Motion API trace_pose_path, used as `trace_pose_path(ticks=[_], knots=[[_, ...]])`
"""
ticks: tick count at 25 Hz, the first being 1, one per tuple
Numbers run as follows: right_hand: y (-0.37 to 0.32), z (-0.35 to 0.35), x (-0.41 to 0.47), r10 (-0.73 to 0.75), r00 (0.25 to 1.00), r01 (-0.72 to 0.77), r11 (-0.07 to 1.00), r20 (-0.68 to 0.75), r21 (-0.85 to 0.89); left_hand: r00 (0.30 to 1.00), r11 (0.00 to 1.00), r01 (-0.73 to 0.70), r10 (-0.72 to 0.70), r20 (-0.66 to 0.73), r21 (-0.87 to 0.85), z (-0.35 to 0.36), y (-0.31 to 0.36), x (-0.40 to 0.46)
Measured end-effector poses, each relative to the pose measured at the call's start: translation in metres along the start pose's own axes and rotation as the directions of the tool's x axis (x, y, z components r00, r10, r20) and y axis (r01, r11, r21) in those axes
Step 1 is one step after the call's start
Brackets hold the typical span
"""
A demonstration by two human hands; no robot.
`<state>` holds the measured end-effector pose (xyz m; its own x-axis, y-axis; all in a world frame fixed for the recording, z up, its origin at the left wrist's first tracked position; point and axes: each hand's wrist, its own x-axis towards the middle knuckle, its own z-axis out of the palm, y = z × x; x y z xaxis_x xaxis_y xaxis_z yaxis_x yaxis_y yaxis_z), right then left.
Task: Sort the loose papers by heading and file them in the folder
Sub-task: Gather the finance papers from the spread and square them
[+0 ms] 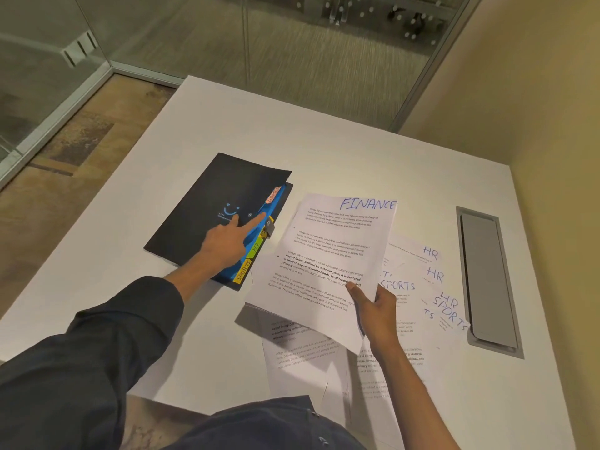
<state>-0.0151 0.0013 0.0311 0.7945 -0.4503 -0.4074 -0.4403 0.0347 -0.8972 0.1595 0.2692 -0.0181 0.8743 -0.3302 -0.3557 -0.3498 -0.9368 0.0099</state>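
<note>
On the white bench (324, 147), the black folder (214, 206) runs diagonally, tabs facing right; left hand (227, 243) spread, fingertips pressing it; right hand (376, 311) pinches the FINANCE sheets (328, 261) beside loose papers (418, 287).

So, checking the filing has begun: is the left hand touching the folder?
Touching. The head view shows the left hand with fingertips pressed on the folder cover.

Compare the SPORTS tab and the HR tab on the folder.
The SPORTS tab is yellow, while the HR tab is green. The SPORTS tab sits nearest the person on the folder edge; the HR tab comes next, farther along. The SPORTS tab lies clear of the left hand, while the HR tab sits right beside it. Both are handwritten labels sticking out from the same blue divider edge.
</note>
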Motion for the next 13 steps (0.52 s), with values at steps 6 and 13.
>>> trace_pose_path(ticks=[6, 13], knots=[[-0.021, 0.024, 0.022, 0.042, 0.990, -0.039, 0.999, 0.138, -0.025, 0.997, 0.994, 0.028, -0.021, -0.077, 0.103, -0.034, -0.007, -0.014], [-0.040, 0.054, 0.066, 0.096, 0.972, -0.060, 0.983, 0.213, -0.171, 0.993, 0.999, 0.003, 0.002, -0.119, 0.037, -0.035, -0.007, -0.017]])
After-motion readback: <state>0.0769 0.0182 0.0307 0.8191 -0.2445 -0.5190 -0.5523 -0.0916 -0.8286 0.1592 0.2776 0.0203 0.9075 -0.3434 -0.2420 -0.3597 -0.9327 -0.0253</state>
